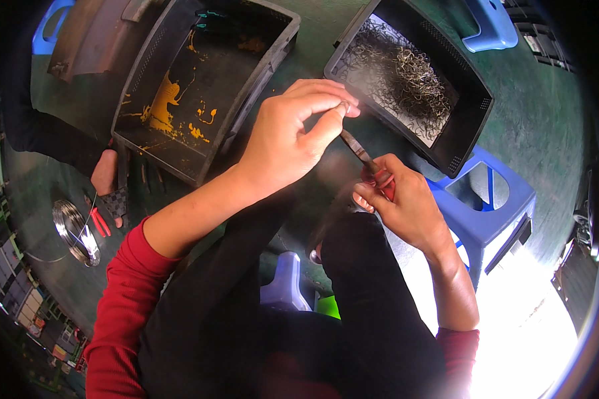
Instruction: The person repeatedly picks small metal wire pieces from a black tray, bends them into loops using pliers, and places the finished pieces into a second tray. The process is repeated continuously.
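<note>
My right hand (409,206) is closed round the red handles of a pair of pliers (358,147), whose metal jaws point up and left. Close to the jaw tips, my left hand (283,136) pinches thumb against fingers. Whatever lies in that pinch is too small or hidden to make out. Both hands are held in the air above my knees. Just beyond them, at the upper right, a black crate (469,156) holds a heap of small bent wire pieces (422,80) on a pale sheet.
Another black crate (246,100), stained yellow inside, stands at the upper left. A blue stool (506,189) is at my right, with another blue stool (489,26) farther off. At left lie a wire coil (76,233) and red-handled pliers (100,223), near another person's sandalled foot (104,174).
</note>
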`<state>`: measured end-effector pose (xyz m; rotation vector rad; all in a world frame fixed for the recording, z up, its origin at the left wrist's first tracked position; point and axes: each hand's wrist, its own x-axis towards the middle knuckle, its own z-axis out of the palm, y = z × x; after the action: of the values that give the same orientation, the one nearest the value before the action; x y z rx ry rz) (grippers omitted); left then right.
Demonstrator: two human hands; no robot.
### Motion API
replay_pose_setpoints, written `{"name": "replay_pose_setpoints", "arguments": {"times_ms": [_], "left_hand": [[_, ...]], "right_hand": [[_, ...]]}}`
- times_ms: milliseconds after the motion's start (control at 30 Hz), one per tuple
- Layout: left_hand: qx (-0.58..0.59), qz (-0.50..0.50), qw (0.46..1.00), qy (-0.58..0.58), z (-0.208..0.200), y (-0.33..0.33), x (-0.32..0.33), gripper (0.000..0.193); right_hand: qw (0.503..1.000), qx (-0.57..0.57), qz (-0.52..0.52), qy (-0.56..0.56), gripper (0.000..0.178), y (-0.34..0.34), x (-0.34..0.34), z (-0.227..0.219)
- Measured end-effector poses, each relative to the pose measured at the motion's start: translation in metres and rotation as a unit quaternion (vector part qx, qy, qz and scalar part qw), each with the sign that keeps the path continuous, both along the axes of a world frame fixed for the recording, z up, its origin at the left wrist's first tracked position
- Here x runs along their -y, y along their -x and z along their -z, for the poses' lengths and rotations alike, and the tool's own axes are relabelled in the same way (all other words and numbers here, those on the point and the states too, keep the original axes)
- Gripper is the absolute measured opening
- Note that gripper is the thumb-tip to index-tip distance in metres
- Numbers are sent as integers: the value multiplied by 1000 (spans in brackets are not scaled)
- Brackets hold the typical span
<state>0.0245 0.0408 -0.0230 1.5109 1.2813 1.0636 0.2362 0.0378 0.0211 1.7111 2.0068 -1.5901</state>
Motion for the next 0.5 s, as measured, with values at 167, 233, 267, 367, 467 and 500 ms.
{"name": "replay_pose_setpoints", "arguments": {"times_ms": [167, 233, 267, 367, 467, 500], "left_hand": [[-59, -3, 998, -17, -7, -1, 3, 16], [-49, 2, 999, 5, -10, 0, 4, 17], [-29, 4, 999, 27, -11, 1, 4, 17], [31, 16, 995, 96, -11, 4, 5, 18], [88, 35, 993, 74, -5, 5, -1, 19], [101, 40, 992, 70, -3, 6, -3, 19]], "right_hand": [[985, 64, -48, -153, 38, -1, 7, 3], [973, 85, -62, -205, 42, -2, 10, 2], [965, 95, -68, -234, 44, -2, 11, 1], [962, 109, -65, -243, 40, 0, 13, 1], [978, 74, -10, -197, 22, 2, 10, 2], [983, 61, -6, -173, 21, 2, 9, 2]]}}
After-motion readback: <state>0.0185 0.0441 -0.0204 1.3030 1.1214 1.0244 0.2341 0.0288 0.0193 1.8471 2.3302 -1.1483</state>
